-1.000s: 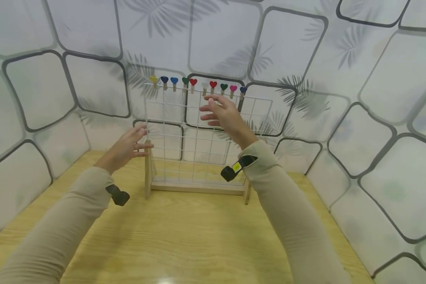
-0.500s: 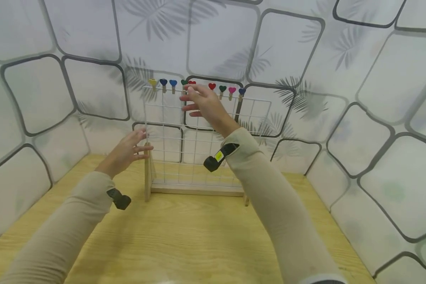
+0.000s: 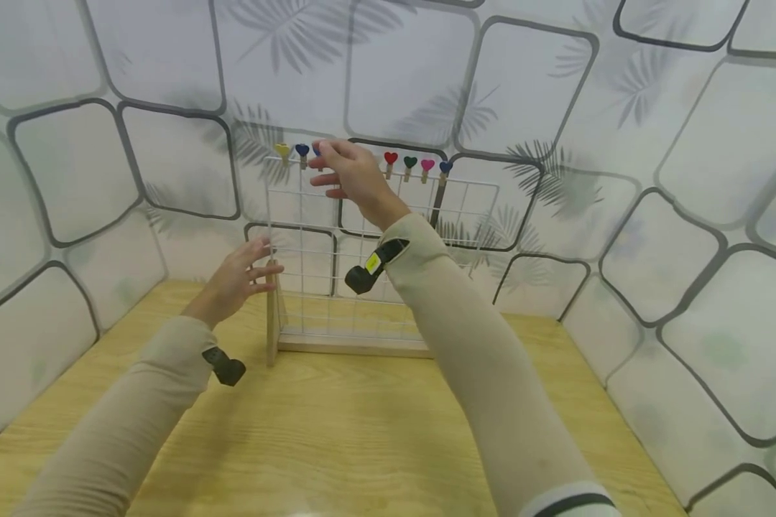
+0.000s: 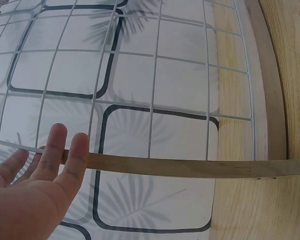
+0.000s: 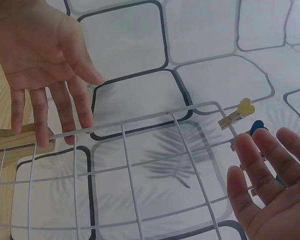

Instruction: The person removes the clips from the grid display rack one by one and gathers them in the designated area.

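Note:
A white wire grid rack [image 3: 302, 244] stands upright on a wooden base [image 3: 356, 346]. Along its top wire sit small clothespins with coloured hearts, among them a yellow one [image 3: 282, 152], a dark blue one [image 3: 302, 151], a red one [image 3: 391, 158] and a pink one [image 3: 427, 166]. My right hand [image 3: 357, 178], fingers loosely extended, is at the top wire and hides several clothespins; whether it touches one I cannot tell. At the rack's left edge my left hand [image 3: 236, 280] has spread fingers by the wooden leg [image 4: 180, 167], and holds nothing.
The rack stands on a yellowish wood-grain table [image 3: 336, 424]. Patterned wall covering [image 3: 414, 72] with rounded outlines and leaf shapes rises behind it and on both sides. A black wrist camera [image 3: 361, 278] hangs below my right cuff, another [image 3: 228, 370] by the left.
My right hand has moved left along the top wire, from the middle clothespins towards the blue ones. The red clothespin right of the middle is uncovered. My left hand has stayed by the rack's edge.

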Demonstrator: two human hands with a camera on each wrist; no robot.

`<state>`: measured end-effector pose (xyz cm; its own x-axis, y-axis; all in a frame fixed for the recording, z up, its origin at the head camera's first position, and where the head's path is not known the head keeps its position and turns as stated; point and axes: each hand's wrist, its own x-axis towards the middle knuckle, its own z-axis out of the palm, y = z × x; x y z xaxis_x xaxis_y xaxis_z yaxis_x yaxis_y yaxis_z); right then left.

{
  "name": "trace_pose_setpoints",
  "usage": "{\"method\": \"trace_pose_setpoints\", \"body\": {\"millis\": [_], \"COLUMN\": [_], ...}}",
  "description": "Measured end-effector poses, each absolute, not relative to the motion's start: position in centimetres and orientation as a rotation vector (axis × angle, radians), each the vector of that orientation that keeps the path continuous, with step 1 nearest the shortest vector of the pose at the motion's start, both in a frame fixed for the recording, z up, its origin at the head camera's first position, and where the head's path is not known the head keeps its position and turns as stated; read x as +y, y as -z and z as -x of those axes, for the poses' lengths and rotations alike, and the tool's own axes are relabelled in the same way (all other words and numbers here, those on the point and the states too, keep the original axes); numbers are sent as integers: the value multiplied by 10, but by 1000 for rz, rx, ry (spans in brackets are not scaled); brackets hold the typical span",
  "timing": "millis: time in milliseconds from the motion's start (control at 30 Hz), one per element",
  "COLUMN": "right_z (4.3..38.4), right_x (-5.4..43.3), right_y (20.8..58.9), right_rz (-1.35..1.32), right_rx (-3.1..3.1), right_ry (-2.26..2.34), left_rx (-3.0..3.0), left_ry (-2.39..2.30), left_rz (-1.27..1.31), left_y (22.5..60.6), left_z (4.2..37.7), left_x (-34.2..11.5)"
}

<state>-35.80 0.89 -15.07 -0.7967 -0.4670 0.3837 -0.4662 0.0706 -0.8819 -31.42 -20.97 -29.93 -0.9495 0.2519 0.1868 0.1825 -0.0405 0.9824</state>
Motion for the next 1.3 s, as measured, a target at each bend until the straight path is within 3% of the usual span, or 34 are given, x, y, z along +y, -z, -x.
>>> {"method": "trace_pose_setpoints", "body": {"millis": [400,800,1300], "right_z": [367,366,363], "right_x": [-20,-44,-54], "right_y": [137,117,121], "right_rz": [1052,863,795], "right_rx": [2431,2863,3173], "right_ry": [1860,1233,928], "left_rx": [2168,2199,2226], "left_ry": [-2176,-2186,-2197], "left_rz": [-485,-472,-461], "left_y": [300,304,304], "left_z": [315,318,317], "left_x": [-206,-206,-204]}}
